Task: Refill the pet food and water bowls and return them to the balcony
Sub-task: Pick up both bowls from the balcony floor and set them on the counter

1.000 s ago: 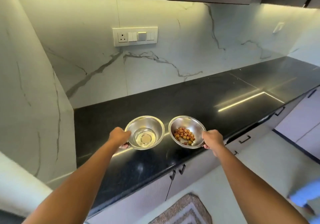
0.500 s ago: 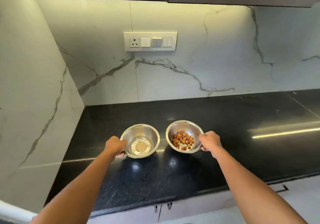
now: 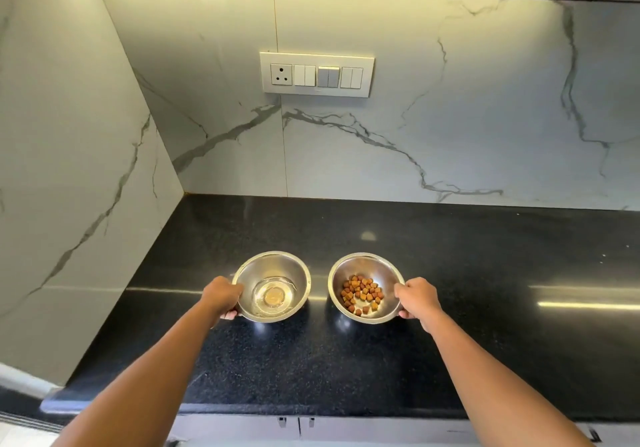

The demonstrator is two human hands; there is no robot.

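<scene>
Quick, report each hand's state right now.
Left hand: grips the rim of the water bowl.
Right hand: grips the rim of the kibble bowl.

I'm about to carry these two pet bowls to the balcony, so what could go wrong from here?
Each bowl is held by one side of its rim only. The left hand grips the water bowl at its left edge, so it may tip and slop water. The right hand holds the food bowl likewise; kibble could roll out onto the counter.
</scene>
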